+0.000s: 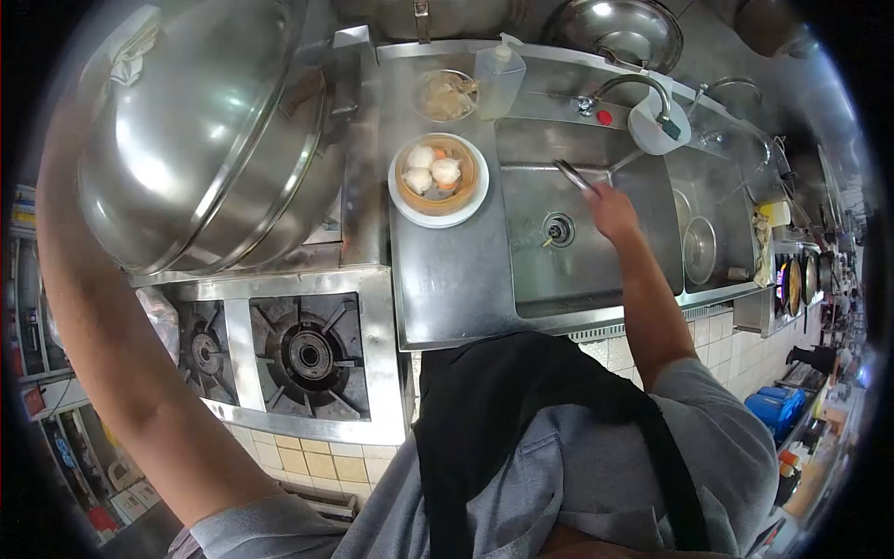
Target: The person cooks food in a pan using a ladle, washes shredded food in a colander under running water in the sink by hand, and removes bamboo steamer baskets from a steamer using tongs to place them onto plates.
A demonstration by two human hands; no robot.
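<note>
Metal utensil (571,174), slim and shiny, is jutting from the right hand (612,212), whose fingers are closing around it above the smooth steel sink (596,265). By a rounded steel dome (200,121) and crumpled cloth (137,51), the left hand (96,86) is showing too unclearly to tell its grip.

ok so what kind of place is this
Most likely a commercial kitchen, perhaps a restaurant's: there is a gas burner with a heavy grate, a deep steel sink built into a metal counter, and a bamboo steamer of dumplings on a white plate.
</note>
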